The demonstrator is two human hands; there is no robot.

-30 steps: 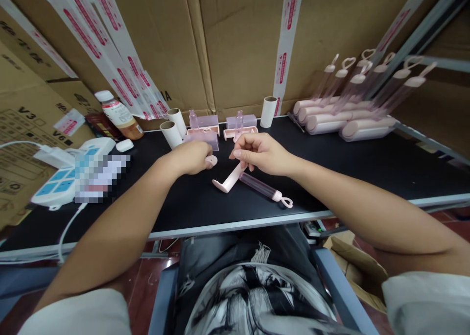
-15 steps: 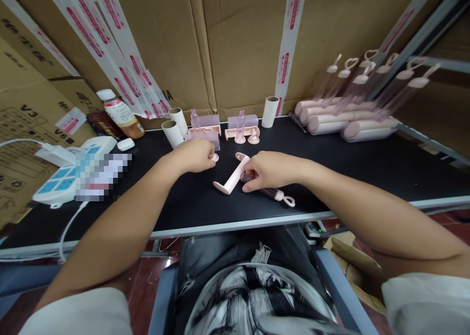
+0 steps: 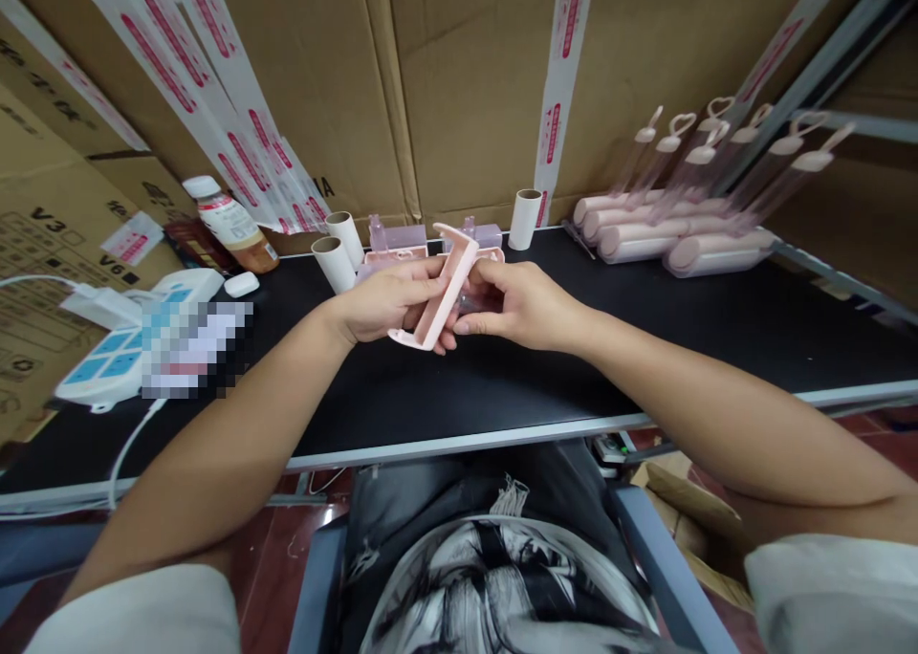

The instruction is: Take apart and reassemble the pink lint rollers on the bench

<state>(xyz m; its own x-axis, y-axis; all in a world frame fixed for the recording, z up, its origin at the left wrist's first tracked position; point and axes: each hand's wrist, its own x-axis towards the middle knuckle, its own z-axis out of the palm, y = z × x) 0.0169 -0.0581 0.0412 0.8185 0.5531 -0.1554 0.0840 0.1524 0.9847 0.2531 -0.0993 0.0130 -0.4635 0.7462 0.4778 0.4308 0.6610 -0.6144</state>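
Observation:
My left hand (image 3: pixel 391 300) is closed on a pale pink plastic bracket (image 3: pixel 446 300), a long trough-like bar with rounded end plates. It is lifted and tilted above the black table. Close on its right, my right hand (image 3: pixel 529 305) curls its fingers round a clear plastic tube (image 3: pixel 470 302), mostly hidden by the fingers and the bracket. Behind the hands, translucent lilac pieces (image 3: pixel 405 237) and more pink parts (image 3: pixel 493 253) stand on the table, partly covered.
White cardboard tubes (image 3: pixel 526 220) stand at the back, two more left of the parts. Several pink cylinders with loop-topped clear sticks (image 3: pixel 645 238) lie at back right. A drink bottle (image 3: pixel 233 222), power strip (image 3: pixel 136 343) and pixelated flat item are left. Cardboard (image 3: pixel 473 80) walls the rear.
The pink bracket has risen off the table into my left hand, which moved right. My right hand rose slightly. The loop-ended tube no longer shows on the table.

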